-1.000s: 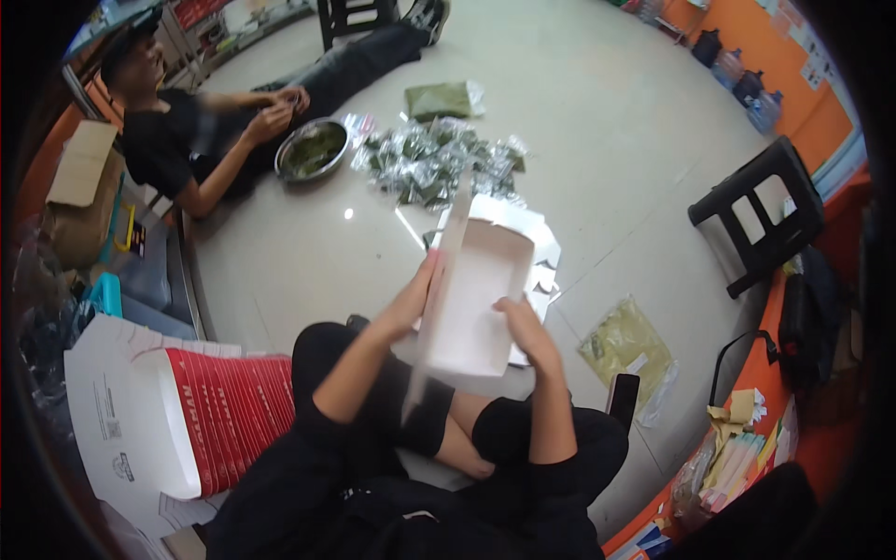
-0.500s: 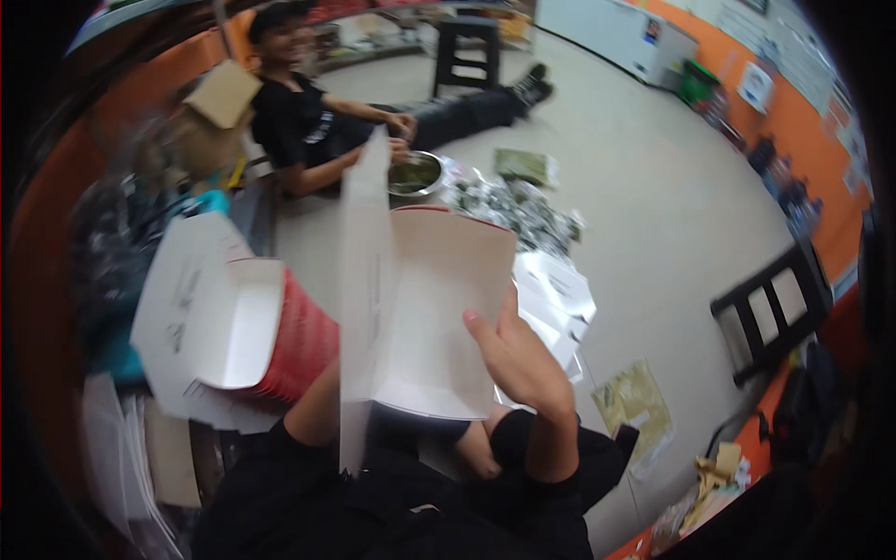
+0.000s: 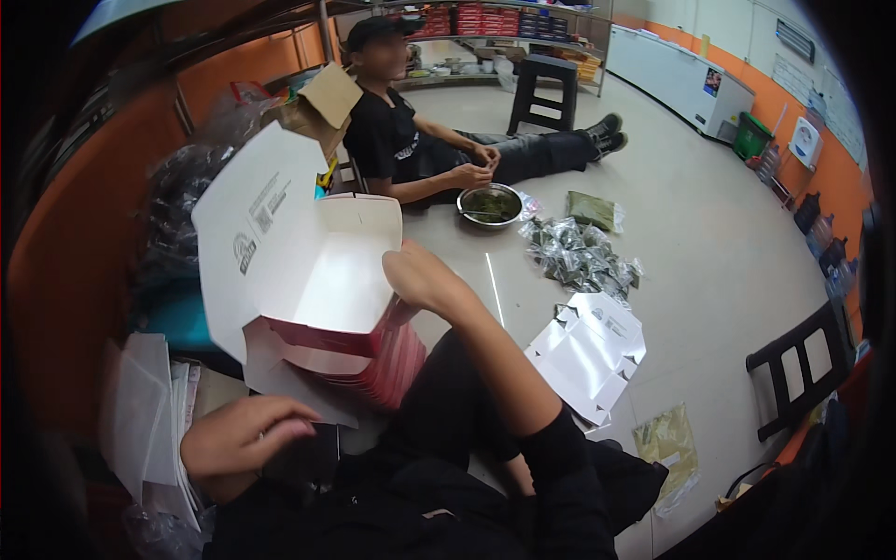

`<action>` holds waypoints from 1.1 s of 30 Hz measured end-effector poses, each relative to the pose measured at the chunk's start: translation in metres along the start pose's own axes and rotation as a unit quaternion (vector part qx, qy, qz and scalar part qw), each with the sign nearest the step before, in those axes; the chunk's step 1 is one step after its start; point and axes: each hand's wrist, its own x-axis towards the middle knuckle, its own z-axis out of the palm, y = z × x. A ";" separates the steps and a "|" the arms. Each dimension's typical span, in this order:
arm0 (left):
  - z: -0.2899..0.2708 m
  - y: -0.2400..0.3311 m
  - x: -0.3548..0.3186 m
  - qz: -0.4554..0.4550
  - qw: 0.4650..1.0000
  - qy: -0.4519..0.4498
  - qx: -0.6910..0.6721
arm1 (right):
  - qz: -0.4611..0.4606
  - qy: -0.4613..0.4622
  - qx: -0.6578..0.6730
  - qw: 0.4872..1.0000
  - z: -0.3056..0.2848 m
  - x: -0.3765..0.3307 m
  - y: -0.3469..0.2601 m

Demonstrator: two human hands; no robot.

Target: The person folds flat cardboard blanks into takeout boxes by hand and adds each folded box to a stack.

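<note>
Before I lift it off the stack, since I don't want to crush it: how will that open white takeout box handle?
The open white takeout box looks like thin folded card, so probably light and easily dented. Its raised lid flap may flop or catch air. Only the right hand touches its rim, so it could tip on the stack of red-sided boxes.

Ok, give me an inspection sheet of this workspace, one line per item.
Surface: pale tiled floor, person sitting on it.
Job's things: open white carton atop nested red-sided cartons.
Clutter: flat carton blanks, small green packets, metal bowl, paper stack.
Hands: right hand touching the open carton's front edge; left hand low, apart from it, fingers curled.
Cables: nothing seen.
Surroundings: seated co-worker, black stool, black chair, orange walls.
</note>
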 end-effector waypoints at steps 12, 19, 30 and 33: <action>0.003 -0.010 0.075 0.093 0.941 0.204 0.254 | 0.059 0.077 -0.039 0.994 0.051 -0.001 0.004; 0.000 -0.022 0.076 0.031 0.966 0.083 0.244 | 0.099 0.094 0.049 0.989 0.028 -0.004 0.013; 0.002 -0.013 0.081 0.024 0.973 0.090 0.213 | -0.063 0.186 0.300 0.934 0.038 0.025 0.086; -0.005 -0.004 0.086 0.022 0.978 0.031 0.205 | -0.083 0.166 0.335 0.924 0.037 0.029 0.090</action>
